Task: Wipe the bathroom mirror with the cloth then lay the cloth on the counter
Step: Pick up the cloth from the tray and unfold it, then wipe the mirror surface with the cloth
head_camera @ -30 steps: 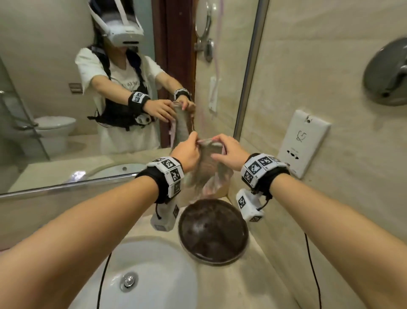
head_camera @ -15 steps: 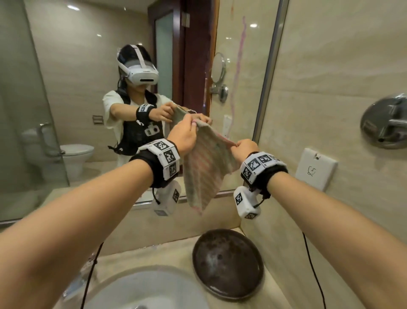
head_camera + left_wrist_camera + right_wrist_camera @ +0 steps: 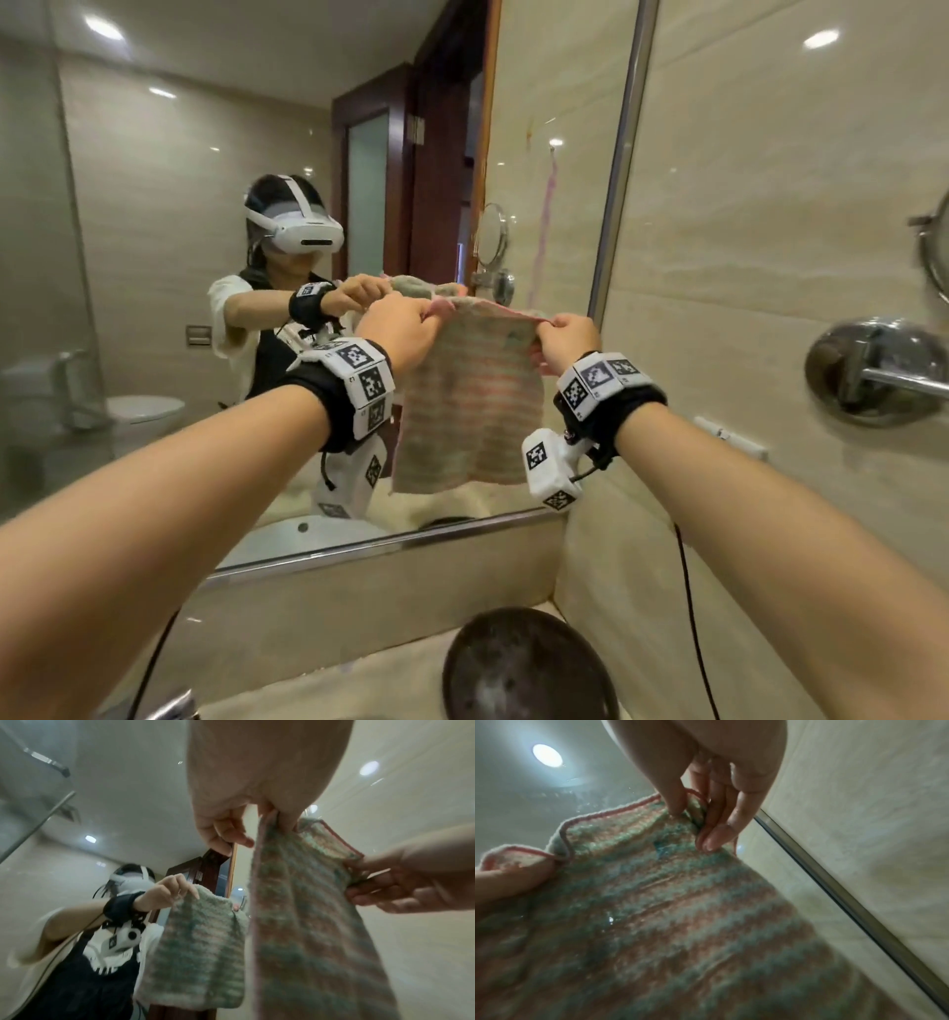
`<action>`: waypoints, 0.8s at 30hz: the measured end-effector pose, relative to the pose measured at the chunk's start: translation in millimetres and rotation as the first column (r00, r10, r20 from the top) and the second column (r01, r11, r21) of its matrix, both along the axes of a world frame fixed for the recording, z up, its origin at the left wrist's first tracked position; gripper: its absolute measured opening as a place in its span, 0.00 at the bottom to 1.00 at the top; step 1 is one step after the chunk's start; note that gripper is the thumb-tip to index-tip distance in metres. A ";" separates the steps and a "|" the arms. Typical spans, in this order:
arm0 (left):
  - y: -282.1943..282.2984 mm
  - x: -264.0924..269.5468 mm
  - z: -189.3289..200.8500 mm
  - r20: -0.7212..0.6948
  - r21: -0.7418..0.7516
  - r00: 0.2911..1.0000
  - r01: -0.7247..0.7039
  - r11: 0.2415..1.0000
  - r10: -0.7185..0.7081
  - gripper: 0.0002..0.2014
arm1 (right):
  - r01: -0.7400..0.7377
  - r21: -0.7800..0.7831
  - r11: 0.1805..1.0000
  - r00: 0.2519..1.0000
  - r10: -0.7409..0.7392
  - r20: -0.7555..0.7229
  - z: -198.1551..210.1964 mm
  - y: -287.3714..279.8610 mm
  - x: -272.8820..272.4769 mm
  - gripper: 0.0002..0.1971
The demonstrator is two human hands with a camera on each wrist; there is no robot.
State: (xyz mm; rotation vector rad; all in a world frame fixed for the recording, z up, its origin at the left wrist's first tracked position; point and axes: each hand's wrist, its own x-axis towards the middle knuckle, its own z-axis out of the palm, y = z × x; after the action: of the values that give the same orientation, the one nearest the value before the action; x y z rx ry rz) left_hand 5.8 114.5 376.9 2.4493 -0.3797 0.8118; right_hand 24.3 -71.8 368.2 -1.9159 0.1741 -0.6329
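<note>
A striped pink-and-green cloth (image 3: 470, 406) hangs spread flat in front of the mirror (image 3: 205, 205), near its right edge. My left hand (image 3: 405, 329) pinches its top left corner and my right hand (image 3: 562, 339) pinches its top right corner. The left wrist view shows the cloth (image 3: 303, 923) edge-on, with my left hand (image 3: 270, 815) gripping its top edge and my right hand (image 3: 385, 882) beyond. In the right wrist view my right hand (image 3: 695, 811) pinches the pink-trimmed cloth (image 3: 654, 912). Whether the cloth touches the glass cannot be told.
A dark round dish (image 3: 529, 668) sits on the beige counter (image 3: 359, 688) below the cloth. The tiled side wall (image 3: 770, 205) on the right carries a chrome fitting (image 3: 873, 375) and a socket plate (image 3: 729, 437). The mirror's metal frame (image 3: 616, 169) runs beside my right hand.
Both hands have lifted the cloth from above the dish up to mirror height and pulled it apart, so it now hangs spread flat instead of bunched.
</note>
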 end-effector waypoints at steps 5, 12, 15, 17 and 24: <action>-4.8 10.4 33.3 -0.063 -0.183 0.995 -0.093 0.979 0.083 0.19 | 0.084 -0.006 0.996 0.986 -0.082 0.145 28.6 -6.9 -2.3 0.07; -43.6 21.8 86.2 -0.049 -0.852 0.966 0.092 0.515 -0.254 0.17 | 0.116 -0.133 0.984 0.937 -0.064 0.344 79.4 -13.5 16.1 0.12; -53.1 43.6 102.1 0.113 -0.705 0.990 0.143 0.694 -0.089 0.30 | 0.119 -0.108 0.987 0.904 -0.063 0.422 100.1 -14.0 37.8 0.12; -60.2 35.5 112.1 0.150 -0.612 0.988 0.121 0.782 -0.035 0.24 | 0.108 -0.134 0.985 0.882 -0.033 0.469 114.3 -15.5 48.7 0.17; -62.6 52.9 143.5 0.298 -0.398 0.954 0.142 0.906 -0.018 0.26 | -0.074 -0.327 0.942 0.798 0.253 0.548 153.5 -15.9 67.6 0.49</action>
State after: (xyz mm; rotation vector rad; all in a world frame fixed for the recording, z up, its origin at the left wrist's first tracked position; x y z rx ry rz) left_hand 58.7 51.8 520.4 1.9111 -0.3666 1.0940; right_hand 92.0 -87.8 521.8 -1.8870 -0.5064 -1.1464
